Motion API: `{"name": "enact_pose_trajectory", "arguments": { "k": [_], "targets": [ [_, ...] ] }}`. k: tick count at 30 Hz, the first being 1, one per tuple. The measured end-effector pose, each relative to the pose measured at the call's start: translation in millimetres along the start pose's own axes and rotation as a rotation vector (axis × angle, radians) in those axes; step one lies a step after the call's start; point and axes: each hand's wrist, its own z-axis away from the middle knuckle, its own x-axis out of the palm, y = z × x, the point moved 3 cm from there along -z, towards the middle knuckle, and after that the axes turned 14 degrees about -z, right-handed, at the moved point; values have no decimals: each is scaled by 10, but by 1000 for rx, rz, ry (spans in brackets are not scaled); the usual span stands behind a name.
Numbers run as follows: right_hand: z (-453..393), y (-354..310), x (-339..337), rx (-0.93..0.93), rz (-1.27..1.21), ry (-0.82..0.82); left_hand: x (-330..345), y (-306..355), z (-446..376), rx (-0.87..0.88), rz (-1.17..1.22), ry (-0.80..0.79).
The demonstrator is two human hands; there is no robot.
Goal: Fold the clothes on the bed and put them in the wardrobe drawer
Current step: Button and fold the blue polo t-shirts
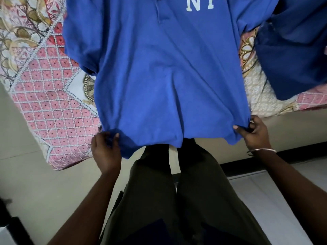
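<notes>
Both hands, left (106,149) and right (251,133), pinch blue polo (168,76) hem over patterned bedspread (53,106).

Patterned bed (53,110) — blue polo shirt (168,76), darker blue garment (292,59) on it
</notes>
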Motion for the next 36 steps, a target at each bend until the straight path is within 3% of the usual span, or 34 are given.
{"name": "enact_pose_trajectory", "arguments": {
  "k": [6, 11, 14, 20, 25, 29, 32, 36],
  "targets": [
    [153, 121, 142, -128, -38, 234, 119, -35, -7, -256, 97, 14],
    [179, 148, 182, -209, -44, 279, 76, -50, 33, -395, 145, 72],
    [149, 246, 130, -139, -82, 234, 42, -107, 112, -422, 168, 95],
    [126, 282, 159, -118, -75, 176, 176, -123, 278, -406, 123, -60],
    [159, 266, 48, -137, -38, 165, 51, -299, 433, -353, 392, 108],
    [172, 170, 13, -177, -3, 163, -22, -446, 464, -384, 590, 124],
    [166, 146, -2, -222, 106, 142, -42, -467, 384, -403, 565, 116],
    [248, 52, -155, -348, 259, 239, 42, -645, 319, -462, 430, 41]
  ]
}}
